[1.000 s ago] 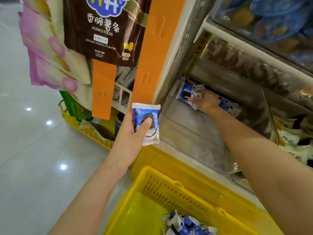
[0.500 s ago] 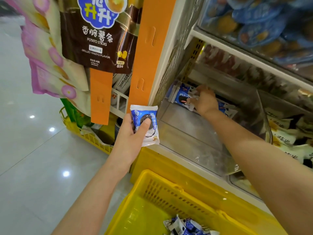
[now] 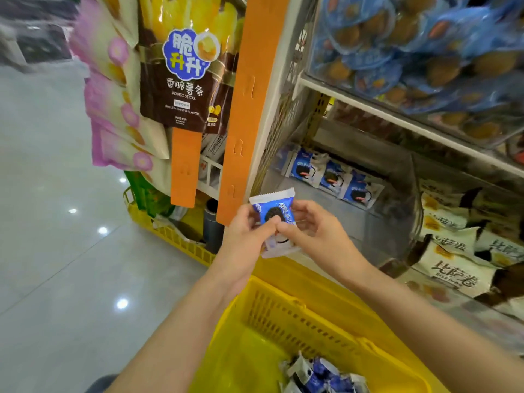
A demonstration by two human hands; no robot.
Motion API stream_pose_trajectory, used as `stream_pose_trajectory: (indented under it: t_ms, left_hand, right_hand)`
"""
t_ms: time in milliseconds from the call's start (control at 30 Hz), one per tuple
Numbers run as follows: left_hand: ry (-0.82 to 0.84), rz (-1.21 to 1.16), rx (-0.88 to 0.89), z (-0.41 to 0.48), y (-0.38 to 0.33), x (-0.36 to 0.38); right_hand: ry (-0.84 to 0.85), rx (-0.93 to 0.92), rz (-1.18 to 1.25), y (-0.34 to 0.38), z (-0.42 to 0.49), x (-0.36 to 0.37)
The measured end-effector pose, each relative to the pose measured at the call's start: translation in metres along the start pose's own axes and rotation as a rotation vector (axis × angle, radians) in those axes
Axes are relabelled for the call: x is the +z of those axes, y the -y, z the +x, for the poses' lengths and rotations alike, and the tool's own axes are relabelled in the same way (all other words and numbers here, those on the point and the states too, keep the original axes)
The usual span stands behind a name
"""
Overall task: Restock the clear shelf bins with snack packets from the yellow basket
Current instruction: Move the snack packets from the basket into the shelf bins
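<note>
— Where is the cookie packet (image 3: 273, 214)?

— Held upright in front of the clear bin (image 3: 397, 228), above the far rim of the yellow basket (image 3: 286, 321); its crimped edge is uppermost; both hands have it.

— How do the fingers lie?

— The left hand (image 3: 243, 234) pinches the packet's left side, thumb on the printed face and the other fingers behind it; the right hand (image 3: 314, 236) pinches the right side, thumb tip on the cookie picture, fingers (image 3: 297, 207) curled round the back edge; the two thumbs meet or nearly meet; I cannot tell which.

— And inside the bin?

— Three matching packets (image 3: 331, 177) lean in a row against its back wall, overlapping, blue faces forward.

— The basket?

— A heap of blue-and-white packets (image 3: 320, 375) lies in it, at the lower edge of the view.

— What else is around?

— The bin to the right holds white-and-brown bags (image 3: 453, 251); the shelf above carries blue wrappers (image 3: 411, 52); an orange strip (image 3: 246, 109) runs down the shelf end; a brown potato-sticks bag (image 3: 184, 80) hangs to its left, with pink-and-cream bags (image 3: 119, 123) beside that; a second yellow basket (image 3: 170, 239) sits on the floor (image 3: 56, 251) below them.
</note>
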State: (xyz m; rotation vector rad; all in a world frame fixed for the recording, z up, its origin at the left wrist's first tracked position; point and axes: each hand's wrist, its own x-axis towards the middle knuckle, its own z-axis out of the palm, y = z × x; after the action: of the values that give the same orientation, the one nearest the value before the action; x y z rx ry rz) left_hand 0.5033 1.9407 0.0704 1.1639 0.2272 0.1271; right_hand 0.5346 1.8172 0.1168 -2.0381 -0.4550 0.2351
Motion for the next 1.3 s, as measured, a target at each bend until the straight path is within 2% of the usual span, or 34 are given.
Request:
stream_pose_trajectory:
  t_ms: [100,233,333,500,600,900,1033,1300]
  left_hand:
    - [0.042,-0.039,-0.023,-0.007,0.002,0.004]
    - [0.141,0.163,0.055,-0.010,-0.005,0.007]
    - [0.181,0.442,0.199,-0.001,-0.017,0.017]
    - [0.137,1.073,0.557,0.035,-0.016,0.022]
    - [0.216,1.279,0.651,0.050,-0.002,0.017]
    - [0.236,1.237,0.857,0.061,0.016,0.004]
    - [0.231,1.213,0.878,0.063,0.017,0.003]
    - [0.223,1.195,0.872,0.066,0.024,0.003]
  right_hand:
    - [0.011,0.083,0.046,0.003,-0.009,-0.013]
    - [0.057,0.146,0.059,0.005,-0.016,-0.040]
    - [0.036,0.147,-0.014,0.005,-0.012,-0.065]
    - [-0.348,0.091,-0.322,-0.012,0.036,-0.097]
    - [-0.338,0.100,-0.482,-0.031,0.075,-0.097]
    - [-0.209,0.265,-0.786,-0.089,0.154,-0.096]
    - [-0.151,0.246,-0.807,-0.101,0.168,-0.096]
    - [-0.178,0.243,-1.023,-0.110,0.183,-0.102]
